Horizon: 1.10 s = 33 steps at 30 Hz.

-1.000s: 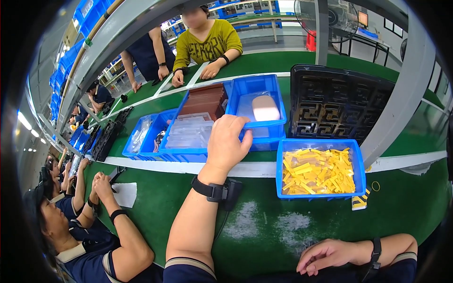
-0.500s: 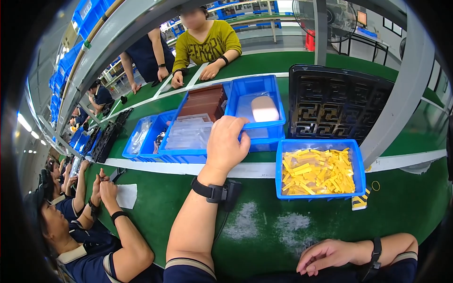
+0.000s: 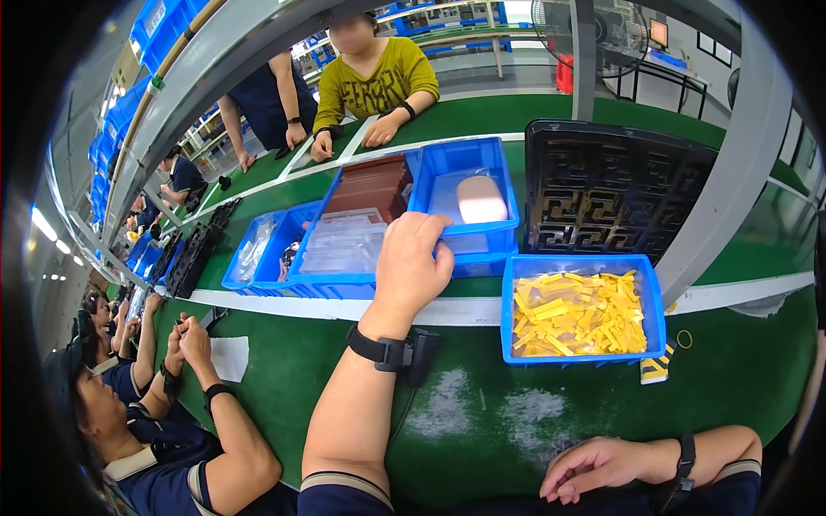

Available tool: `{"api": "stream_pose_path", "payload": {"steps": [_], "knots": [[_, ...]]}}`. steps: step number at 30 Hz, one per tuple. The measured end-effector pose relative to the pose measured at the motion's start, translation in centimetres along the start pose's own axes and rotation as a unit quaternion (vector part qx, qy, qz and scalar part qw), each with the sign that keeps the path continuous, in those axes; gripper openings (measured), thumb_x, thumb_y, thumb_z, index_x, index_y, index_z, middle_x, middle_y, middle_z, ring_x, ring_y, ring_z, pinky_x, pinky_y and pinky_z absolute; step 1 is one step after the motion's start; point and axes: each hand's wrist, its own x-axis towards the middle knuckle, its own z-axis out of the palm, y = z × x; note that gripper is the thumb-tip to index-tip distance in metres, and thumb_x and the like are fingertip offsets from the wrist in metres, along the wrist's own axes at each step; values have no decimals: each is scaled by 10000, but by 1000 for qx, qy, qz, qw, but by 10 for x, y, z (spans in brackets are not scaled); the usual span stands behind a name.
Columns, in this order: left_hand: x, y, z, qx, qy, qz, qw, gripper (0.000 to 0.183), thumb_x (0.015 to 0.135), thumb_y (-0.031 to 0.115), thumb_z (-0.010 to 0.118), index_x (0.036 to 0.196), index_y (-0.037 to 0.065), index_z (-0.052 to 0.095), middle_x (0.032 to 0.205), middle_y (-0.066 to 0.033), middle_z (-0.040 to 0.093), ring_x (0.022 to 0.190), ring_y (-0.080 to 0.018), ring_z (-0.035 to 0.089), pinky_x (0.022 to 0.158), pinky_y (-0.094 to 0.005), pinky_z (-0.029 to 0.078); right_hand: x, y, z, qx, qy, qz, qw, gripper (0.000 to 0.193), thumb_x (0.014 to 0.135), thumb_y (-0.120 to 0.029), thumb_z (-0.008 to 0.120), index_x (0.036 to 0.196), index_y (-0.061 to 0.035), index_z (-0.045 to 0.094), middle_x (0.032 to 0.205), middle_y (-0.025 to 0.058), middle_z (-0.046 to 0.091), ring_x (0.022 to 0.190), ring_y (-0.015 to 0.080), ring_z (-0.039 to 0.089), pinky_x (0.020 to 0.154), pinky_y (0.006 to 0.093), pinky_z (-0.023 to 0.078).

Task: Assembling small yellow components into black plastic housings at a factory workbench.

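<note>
Nothing has shifted: left hand [image 3: 413, 267] still rests, fingers curled, on the blue plastic bin's [image 3: 508, 176] near rim — whether it pinches anything, I cannot tell. Right hand [image 3: 598, 464] lies loose, empty, on the green table [image 3: 482, 430] — picking seems barely begun.

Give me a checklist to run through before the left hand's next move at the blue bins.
1. Left hand at the bin: ok, it rests on the front rim of the blue bin that holds a clear bag with a pale oval piece.
2. What its fingers grip: cannot tell, the back of the hand hides them.
3. Right hand out of the way: ok, it lies on the green table near the lower edge, holding nothing.
4. Yellow-parts bin: ok, it stands apart to the right, filled and untouched.
5. Co-worker's hands on the left: ok, well apart from the bins.
6. Wrist strap: ok, on the left wrist.
</note>
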Motion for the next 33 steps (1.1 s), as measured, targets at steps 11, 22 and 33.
{"api": "stream_pose_path", "payload": {"steps": [11, 22, 33], "knots": [[2, 3, -3, 12, -37, -9, 999, 242, 656, 26, 606, 895, 54, 586, 816, -87, 578, 852, -285, 544, 777, -396, 429, 0, -2, -1, 6, 0, -2, 1000, 259, 927, -115, 512, 1166, -25, 561, 1051, 55, 592, 861, 87, 561, 721, 225, 473], [1, 0, -2, -1, -50, -8, 999, 293, 665, 16, 643, 947, 62, 576, 854, -86, 578, 891, -283, 539, 803, -402, 426, -1, -3, 1, 0, 5, 10, 1000, 254, 926, -111, 512, 1159, -25, 566, 1051, 60, 588, 864, 88, 561, 731, 225, 477], [0, 1, -3, 19, -37, -2, 999, 277, 669, 16, 671, 929, 35, 574, 864, -137, 568, 852, -323, 541, 754, -397, 442, -1, 1, 1, 1, 7, 3, 1000, 259, 926, -124, 517, 1160, -25, 568, 1039, 54, 595, 843, 83, 558, 709, 217, 469]]}}
